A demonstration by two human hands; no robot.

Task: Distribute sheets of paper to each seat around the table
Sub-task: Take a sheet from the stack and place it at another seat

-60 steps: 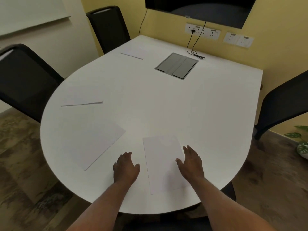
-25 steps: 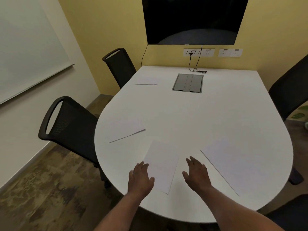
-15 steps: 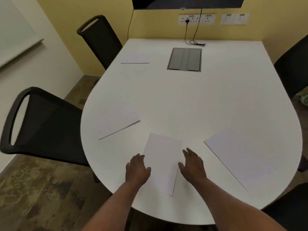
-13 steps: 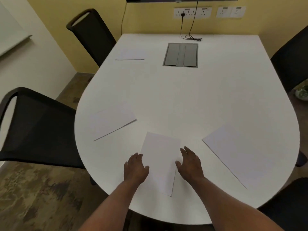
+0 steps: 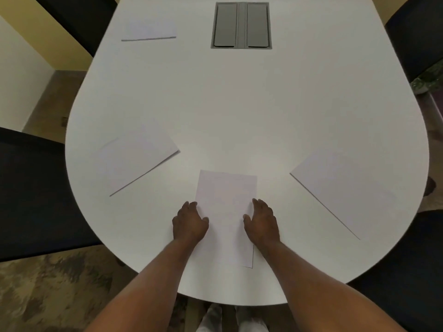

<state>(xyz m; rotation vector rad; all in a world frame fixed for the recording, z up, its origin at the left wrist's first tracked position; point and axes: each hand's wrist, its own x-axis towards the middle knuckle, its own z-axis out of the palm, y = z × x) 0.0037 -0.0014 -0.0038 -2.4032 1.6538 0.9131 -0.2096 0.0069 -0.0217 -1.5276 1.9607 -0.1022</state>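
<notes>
Sheet (image 5: 226,212) flat at 6 o'clock on desk (image 5: 239,104) | left hand (image 5: 190,224) fingers relaxed, resting on its 9 o'clock edge; right hand (image 5: 261,224) likewise at 3 o'clock; neither grips | second sheet (image 5: 136,156) 8 o'clock; third sheet (image 5: 340,185) 4 o'clock; fourth sheet (image 5: 149,31) 11 o'clock

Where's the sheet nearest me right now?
Head view: the sheet lies at the near edge of the table, between the left hand and the right hand.
</notes>
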